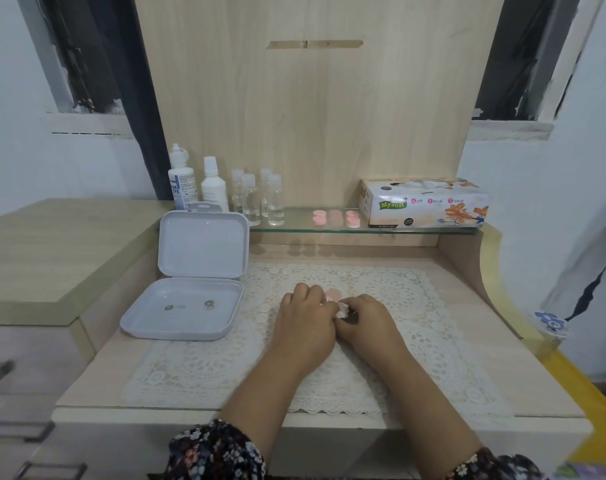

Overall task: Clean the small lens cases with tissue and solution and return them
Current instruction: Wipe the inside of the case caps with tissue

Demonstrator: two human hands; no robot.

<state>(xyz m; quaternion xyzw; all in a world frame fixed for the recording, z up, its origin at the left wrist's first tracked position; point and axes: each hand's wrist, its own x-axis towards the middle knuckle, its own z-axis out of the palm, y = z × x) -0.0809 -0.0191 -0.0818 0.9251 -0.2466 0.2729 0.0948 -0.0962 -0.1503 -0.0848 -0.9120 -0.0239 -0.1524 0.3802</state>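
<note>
- Where both hands meet on the white lace mat [415, 306], the left hand [306, 323] grips a small pink lens case [332, 294].
- Right hand [367, 323] pinches crumpled white tissue [342, 310].
- Flowered cardboard tissue box [426, 206] reads "Mysoft Soft Facial Tissue".

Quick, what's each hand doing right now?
Left hand: fingers curled on the pink lens case.
Right hand: pinching the tissue.

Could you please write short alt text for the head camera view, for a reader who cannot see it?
Two hands, left and right, meet over a lace mat, holding a pink lens case and tissue. An open white box lies to the left; bottles, more pink cases and a tissue box stand on a glass shelf behind.
</note>
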